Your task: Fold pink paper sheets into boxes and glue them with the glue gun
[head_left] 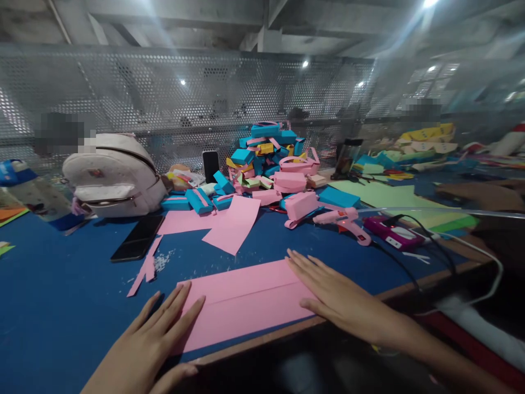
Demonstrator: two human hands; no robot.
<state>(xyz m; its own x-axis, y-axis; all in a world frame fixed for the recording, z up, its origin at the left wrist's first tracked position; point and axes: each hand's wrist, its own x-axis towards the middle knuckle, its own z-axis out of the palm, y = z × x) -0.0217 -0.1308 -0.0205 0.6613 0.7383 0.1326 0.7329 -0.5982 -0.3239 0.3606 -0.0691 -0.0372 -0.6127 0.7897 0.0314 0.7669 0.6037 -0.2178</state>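
A pink sheet of paper [246, 306] lies flat near the front edge of the blue table, with a lengthwise crease or folded edge across its middle. My left hand [151, 334] rests over the sheet's left end, fingers stretched out and apart. At the other end, my right hand [328, 290] lies flat, fingertips on the paper and thumb spread. Neither hand grips anything. Behind the sheet are another loose pink piece [235, 224] and narrow pink strips [146, 268] beside small white scraps.
A pile of blue, pink and yellow paper boxes [266, 158] stands at the back. A pink glue gun [346, 221] and a purple power strip [391, 232] with cables lie right. On the left are a black phone [137, 239], a white backpack [110, 178] and a bottle [45, 197].
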